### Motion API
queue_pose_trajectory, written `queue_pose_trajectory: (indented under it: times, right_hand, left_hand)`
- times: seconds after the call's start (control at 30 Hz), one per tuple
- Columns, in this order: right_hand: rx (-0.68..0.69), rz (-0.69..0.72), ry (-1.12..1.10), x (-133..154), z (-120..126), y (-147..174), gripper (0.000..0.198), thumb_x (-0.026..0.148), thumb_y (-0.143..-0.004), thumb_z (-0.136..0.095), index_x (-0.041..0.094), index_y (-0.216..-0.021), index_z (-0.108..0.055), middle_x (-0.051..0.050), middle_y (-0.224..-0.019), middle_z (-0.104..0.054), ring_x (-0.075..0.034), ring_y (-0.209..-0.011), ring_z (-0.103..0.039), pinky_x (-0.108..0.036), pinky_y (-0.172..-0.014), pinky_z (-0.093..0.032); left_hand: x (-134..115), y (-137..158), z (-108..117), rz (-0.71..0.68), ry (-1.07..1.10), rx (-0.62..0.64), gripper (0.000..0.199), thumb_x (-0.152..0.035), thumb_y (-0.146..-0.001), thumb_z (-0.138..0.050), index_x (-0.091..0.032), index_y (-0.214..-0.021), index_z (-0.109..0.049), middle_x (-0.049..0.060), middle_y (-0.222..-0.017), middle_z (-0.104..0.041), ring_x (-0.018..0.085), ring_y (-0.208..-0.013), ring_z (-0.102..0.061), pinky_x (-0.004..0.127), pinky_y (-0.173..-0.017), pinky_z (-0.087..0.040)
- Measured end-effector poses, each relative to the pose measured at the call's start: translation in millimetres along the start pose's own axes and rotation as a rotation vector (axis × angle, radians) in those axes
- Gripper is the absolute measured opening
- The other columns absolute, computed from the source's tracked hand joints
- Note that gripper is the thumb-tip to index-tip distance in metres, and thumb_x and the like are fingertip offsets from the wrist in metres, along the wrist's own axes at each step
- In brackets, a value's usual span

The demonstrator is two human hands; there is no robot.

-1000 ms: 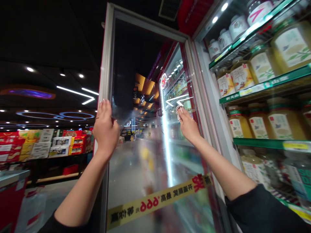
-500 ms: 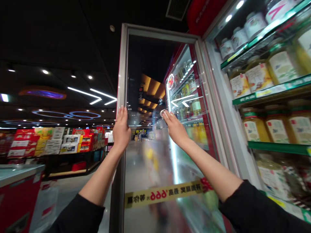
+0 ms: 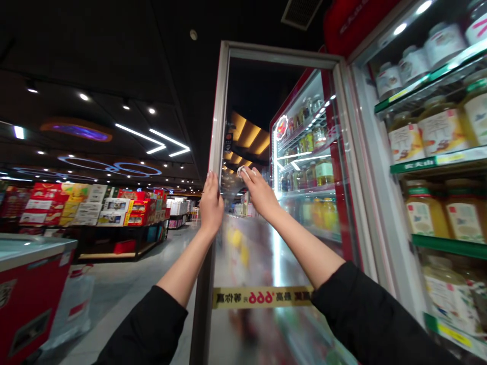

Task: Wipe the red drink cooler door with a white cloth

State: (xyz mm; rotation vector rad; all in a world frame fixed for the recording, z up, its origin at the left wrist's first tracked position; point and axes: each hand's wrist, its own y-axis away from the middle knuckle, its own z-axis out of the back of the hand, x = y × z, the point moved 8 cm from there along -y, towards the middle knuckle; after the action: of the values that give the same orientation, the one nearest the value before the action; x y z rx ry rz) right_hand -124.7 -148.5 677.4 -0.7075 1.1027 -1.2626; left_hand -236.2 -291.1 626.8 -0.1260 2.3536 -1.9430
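Observation:
A glass door [image 3: 289, 253] with a silver frame stands open before me, hinged at the cooler on the right. My left hand [image 3: 211, 205] grips the door's left upright, its fingers together and pointing up along the frame. Against the upper middle of the pane, my right hand [image 3: 262, 192] presses a small white wad [image 3: 241, 172], which looks like a cloth or tissue; most of it is hidden under the fingers. A yellow strip [image 3: 262, 297] with mirrored lettering crosses the glass below both hands. The pane carries reflections of lit shelves and ceiling lights.
Right of the door, cooler shelves [image 3: 449, 243] with green edges hold several jars and bottles. A red chest freezer [image 3: 26, 299] stands at lower left, with wrapped bottles [image 3: 74, 299] beside it. Farther back, stacked boxes [image 3: 114, 210] sit on a low black display.
My right hand has slid left across the glass with the white wad, closer to my left hand. The left hand keeps its hold. The whole scene has shifted right as my head turned left.

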Motion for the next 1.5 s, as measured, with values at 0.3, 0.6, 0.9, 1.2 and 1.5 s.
queue_pose_trajectory:
  times: [0.3,0.6,0.9,1.2,1.5]
  right_hand:
    - [-0.091,-0.022,-0.047,31.2,3.5,-24.4,0.077,-0.006,-0.098,-0.039,0.026,-0.166,-0.054,-0.007,-0.176,-0.05,-0.028,-0.171,-0.035,-0.055,-0.135,-0.045]
    - [-0.007,0.001,-0.064,55.5,0.3,-30.9,0.071,-0.005,-0.102,-0.037,0.026,-0.163,-0.058,-0.005,-0.178,-0.048,-0.026,-0.171,-0.033,-0.052,-0.135,-0.045]
    - [-0.106,-0.02,-0.019,7.2,15.0,-0.9,0.087,-0.012,-0.092,-0.04,0.028,-0.167,-0.053,-0.005,-0.177,-0.049,-0.028,-0.171,-0.034,-0.059,-0.135,-0.046]
    - [-0.073,0.061,-0.108,24.9,18.1,-13.9,0.088,-0.008,-0.094,-0.044,0.034,-0.171,-0.046,0.001,-0.179,-0.046,-0.027,-0.172,-0.029,-0.06,-0.14,-0.037]
    - [0.043,0.094,-0.121,59.7,3.6,33.1,0.09,-0.013,-0.092,-0.041,0.038,-0.166,-0.054,0.005,-0.177,-0.048,-0.02,-0.171,-0.032,-0.052,-0.139,-0.04]
  left_hand:
    - [-9.7,-0.9,3.6,-0.013,0.028,0.05,0.084,0.004,-0.097,-0.044,-0.026,-0.175,-0.04,0.007,-0.181,-0.039,0.023,-0.17,-0.032,0.047,-0.142,-0.028]
    - [-12.7,0.4,3.1,-0.007,0.005,0.058,0.085,0.004,-0.096,-0.044,-0.025,-0.175,-0.04,0.005,-0.181,-0.038,0.023,-0.17,-0.031,0.046,-0.143,-0.027]
    - [-16.0,-1.7,15.6,-0.118,-0.018,0.113,0.082,0.001,-0.098,-0.045,-0.026,-0.176,-0.039,0.005,-0.181,-0.039,0.022,-0.169,-0.035,0.046,-0.141,-0.03]
    - [-28.4,-0.9,30.5,-0.166,-0.09,0.135,0.072,-0.006,-0.104,-0.047,-0.026,-0.173,-0.045,0.005,-0.178,-0.046,0.022,-0.168,-0.038,0.042,-0.14,-0.035]
    - [-36.2,-2.0,30.4,-0.153,-0.08,0.069,0.069,-0.007,-0.103,-0.048,-0.025,-0.17,-0.047,0.005,-0.177,-0.047,0.019,-0.166,-0.041,0.04,-0.139,-0.036]
